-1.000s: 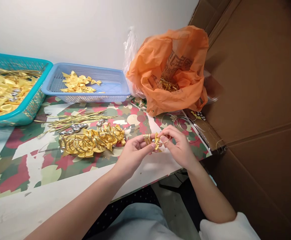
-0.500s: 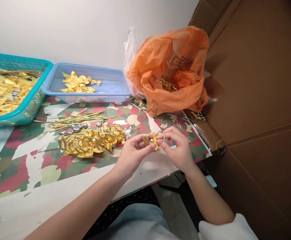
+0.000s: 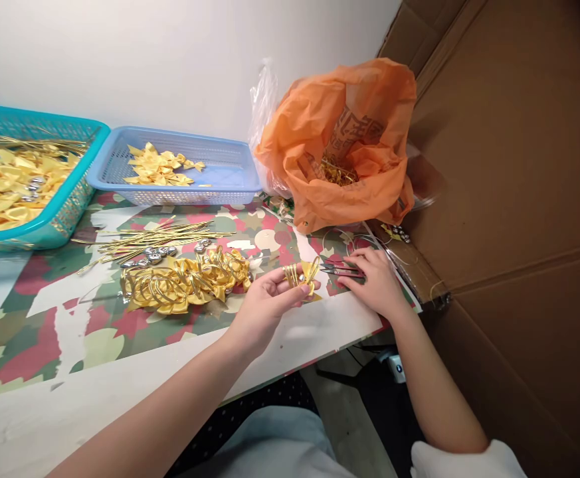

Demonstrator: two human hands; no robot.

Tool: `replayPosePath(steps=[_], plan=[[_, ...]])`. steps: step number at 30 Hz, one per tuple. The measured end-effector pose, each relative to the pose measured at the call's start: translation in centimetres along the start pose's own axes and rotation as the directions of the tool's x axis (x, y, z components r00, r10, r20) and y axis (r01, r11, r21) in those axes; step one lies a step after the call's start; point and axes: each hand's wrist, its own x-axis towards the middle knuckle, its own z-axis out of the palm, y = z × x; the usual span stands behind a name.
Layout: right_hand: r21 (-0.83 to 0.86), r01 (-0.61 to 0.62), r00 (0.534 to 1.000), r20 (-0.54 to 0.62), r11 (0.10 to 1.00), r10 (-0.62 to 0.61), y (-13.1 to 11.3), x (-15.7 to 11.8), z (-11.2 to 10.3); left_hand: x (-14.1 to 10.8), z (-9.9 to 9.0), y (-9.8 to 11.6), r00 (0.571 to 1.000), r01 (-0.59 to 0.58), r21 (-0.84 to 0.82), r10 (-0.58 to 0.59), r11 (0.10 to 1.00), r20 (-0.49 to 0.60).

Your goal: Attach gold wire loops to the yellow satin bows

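Note:
My left hand (image 3: 272,295) pinches a yellow ribbon bow (image 3: 311,271) with a loop of gold wire standing up from it. Coiled gold wire (image 3: 291,275) sits at the same fingers. To the right, my right hand (image 3: 377,282) has its thumb and fingers on a thin dark tool with pointed tips (image 3: 337,270), perhaps scissors or snips; the tips point left at the bow and its handle end is partly hidden. Left of my left hand lies a row of finished-looking yellow bows with gold wire loops (image 3: 185,282).
Gold wire strips (image 3: 170,238) and silver bells (image 3: 157,253) lie behind the bows. A teal basket (image 3: 78,192) and a blue basket (image 3: 190,194) hold yellow bows. An orange plastic bag (image 3: 339,206) stands open at the back. Cardboard (image 3: 519,166) walls off the right side.
My right hand has let go of the bow and moved right, onto the dark pointed tool. The left hand keeps the bow, whose wire loop now shows upright.

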Motion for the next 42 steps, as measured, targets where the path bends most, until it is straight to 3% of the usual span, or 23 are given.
replayPosePath(steps=[3, 11, 13, 16, 19, 23, 26, 33, 42], plan=[[-0.012, 0.031, 0.998, 0.061, 0.999, -0.03, 0.9, -0.4, 0.9, 0.0, -0.1, -0.1, 1.0, -0.006, -0.011, 0.007, 1.0, 0.025], [-0.041, -0.01, 0.999, 0.031, 0.999, 0.012, 0.6, 0.3, 2.1, -0.1, 0.3, 0.3, 0.999, 0.03, -0.07, -0.029, 0.997, 0.023], [0.037, -0.01, 0.999, -0.053, 0.999, 0.012, 0.5, 0.2, 2.1, -0.1, 0.4, 0.5, 0.999, 0.052, -0.118, -0.051, 0.992, 0.01], [0.31, -0.025, 0.985, -0.154, 0.95, 0.076, -0.6, -0.6, 1.6, 0.0, 0.4, 0.4, 0.998, 0.06, -0.138, -0.062, 0.989, -0.008], [0.503, -0.014, 0.987, -0.131, 0.864, 0.093, -2.9, -1.7, 0.0, 0.0, 0.3, 0.1, 0.999, 0.04, -0.106, -0.04, 0.994, -0.001], [0.377, 0.136, 0.991, -0.058, 0.916, -0.123, -6.0, -2.0, -2.2, 0.0, 0.1, -0.2, 1.0, -0.021, -0.022, 0.021, 1.0, -0.002], [0.268, 0.192, 0.981, -0.018, 0.944, -0.195, -6.9, -1.7, -2.7, 0.0, 0.2, -0.1, 0.998, -0.069, 0.0, 0.069, 0.998, -0.007], [0.184, 0.201, 0.977, -0.104, 0.962, -0.184, -6.9, -1.5, -2.2, -0.4, 0.6, 0.2, 0.992, -0.129, 0.028, 0.13, 0.991, 0.001], [0.168, 0.19, 0.979, -0.103, 0.967, -0.175, -6.7, -1.7, -2.3, -0.5, 0.6, 0.2, 0.99, -0.139, 0.033, 0.139, 0.99, -0.006]])
